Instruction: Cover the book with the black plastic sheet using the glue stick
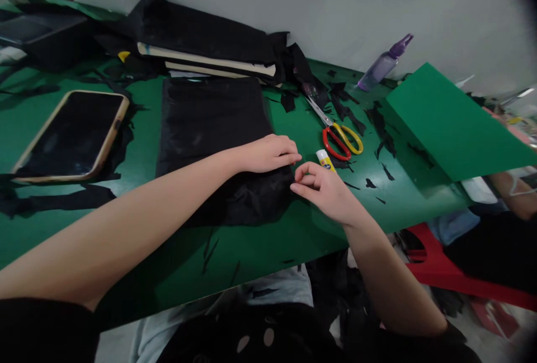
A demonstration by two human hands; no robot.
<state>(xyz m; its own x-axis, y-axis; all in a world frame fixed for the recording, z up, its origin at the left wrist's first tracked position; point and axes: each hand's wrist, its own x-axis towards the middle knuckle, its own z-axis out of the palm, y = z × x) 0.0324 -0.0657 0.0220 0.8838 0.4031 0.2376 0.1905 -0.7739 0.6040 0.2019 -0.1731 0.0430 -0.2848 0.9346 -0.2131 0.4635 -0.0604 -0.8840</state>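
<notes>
Black fabric (212, 119), rectangular, slightly wrinkled.

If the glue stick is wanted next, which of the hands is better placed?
Probably the right hand: the glue stick lies right beside it, partly hidden by it. The left hand is farther off, over the black cloth.

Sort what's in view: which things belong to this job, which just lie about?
Likely the job: black cloth, with left hand on it and right hand at its edge; perhaps scissors, glue stick.

Seemingly lying about: phone, purple bottle, black scraps.
</notes>
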